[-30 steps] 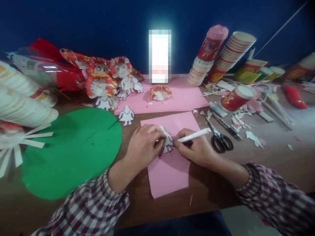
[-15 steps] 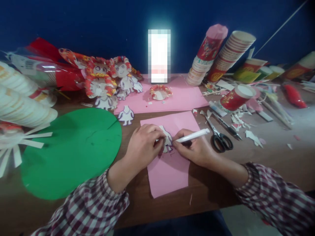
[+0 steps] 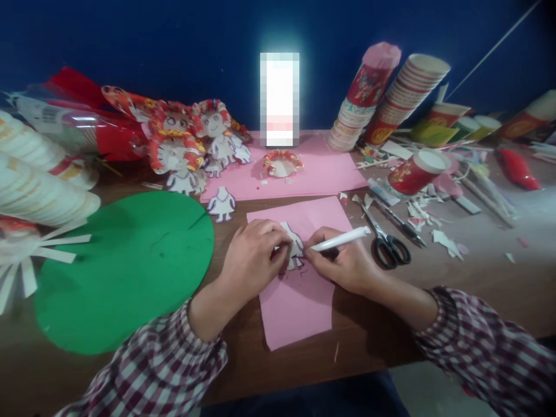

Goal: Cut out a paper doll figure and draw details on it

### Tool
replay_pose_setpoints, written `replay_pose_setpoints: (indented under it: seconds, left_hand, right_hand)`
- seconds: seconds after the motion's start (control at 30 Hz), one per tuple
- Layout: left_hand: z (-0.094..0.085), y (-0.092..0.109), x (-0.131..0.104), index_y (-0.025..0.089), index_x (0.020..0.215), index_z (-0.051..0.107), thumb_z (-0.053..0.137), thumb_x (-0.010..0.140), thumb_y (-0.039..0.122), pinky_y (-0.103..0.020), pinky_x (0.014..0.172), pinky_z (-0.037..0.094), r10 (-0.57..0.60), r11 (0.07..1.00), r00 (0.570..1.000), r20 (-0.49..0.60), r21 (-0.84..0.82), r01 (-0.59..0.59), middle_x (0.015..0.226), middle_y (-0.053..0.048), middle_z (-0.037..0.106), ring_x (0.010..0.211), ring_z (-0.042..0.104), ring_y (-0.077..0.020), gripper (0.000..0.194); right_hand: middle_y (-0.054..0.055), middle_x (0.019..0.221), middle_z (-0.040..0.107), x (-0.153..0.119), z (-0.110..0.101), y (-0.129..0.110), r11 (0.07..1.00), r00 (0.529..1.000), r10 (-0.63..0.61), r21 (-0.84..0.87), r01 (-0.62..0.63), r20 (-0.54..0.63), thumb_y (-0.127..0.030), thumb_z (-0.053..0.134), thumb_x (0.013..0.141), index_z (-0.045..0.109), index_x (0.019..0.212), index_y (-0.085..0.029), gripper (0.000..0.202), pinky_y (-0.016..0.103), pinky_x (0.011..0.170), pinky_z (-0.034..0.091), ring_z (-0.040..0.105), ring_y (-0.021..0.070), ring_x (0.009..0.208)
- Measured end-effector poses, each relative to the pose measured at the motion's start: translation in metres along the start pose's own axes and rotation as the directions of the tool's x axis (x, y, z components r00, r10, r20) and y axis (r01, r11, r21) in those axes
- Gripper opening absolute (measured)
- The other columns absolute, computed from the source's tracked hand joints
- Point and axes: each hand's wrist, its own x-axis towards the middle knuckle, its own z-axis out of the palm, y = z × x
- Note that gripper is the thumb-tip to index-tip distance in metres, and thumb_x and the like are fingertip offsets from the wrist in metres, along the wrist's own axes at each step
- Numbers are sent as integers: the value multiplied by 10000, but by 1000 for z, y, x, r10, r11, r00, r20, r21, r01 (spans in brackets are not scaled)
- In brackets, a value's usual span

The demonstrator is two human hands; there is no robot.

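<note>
Brown tabletop below us, pink sheet running under our fingers, and we're right into the action! Our left hand has thumb and forefinger drawn together on the white paper cutout, holding it against the sheet; our right hand pinches a white pen, its tip hidden by the fingers at the cutout's right edge. Looks like an outline being traced, we'd judge, and the next stroke calls for a firm left hold and a pen hugging that edge. Left of our fingers, a green oval; just right, scissors. Beyond the fingertips, another cutout lies left, a red-and-yellow ring ahead, stacked cups far right, then the blue wall.
</note>
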Motion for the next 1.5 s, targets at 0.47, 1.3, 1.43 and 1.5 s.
replay_pose_setpoints:
  seconds: [0.47,1.3,1.43,1.5]
  left_hand:
    - [0,-2,0,210,912,672,592,821,175,-372,814,455,39,999,999,-37,-28,-40,966,-44,665,928,583,-202,126]
    - [1,-2,0,212,891,676,610,801,165,-379,815,468,18,1000,999,-42,-1,-18,987,-47,670,939,588,-211,121]
    - [2,-2,-1,215,891,675,610,806,176,-381,825,465,20,1000,999,-49,-4,-20,994,-48,669,944,588,-210,115]
    - [2,-3,-1,214,888,675,607,810,184,-379,818,465,19,1000,998,-53,-2,-19,990,-47,670,940,588,-210,108]
  right_hand:
    - [-33,584,529,1,-1,4,999,996,-3,46,7,-93,-191,572,810,580,759,-155,63,190,444,337,434,67,488]
    - [19,693,617,2,1,-3,1000,1000,-27,-9,27,8,-230,564,840,597,805,-161,84,226,555,436,546,123,627]
    - [20,700,619,1,1,0,1000,1000,-22,-14,22,0,-238,565,841,603,811,-162,90,224,549,430,544,123,627]
    - [11,678,608,1,1,2,1000,1000,-12,-9,11,-21,-237,571,836,605,804,-161,88,217,529,417,529,114,601]
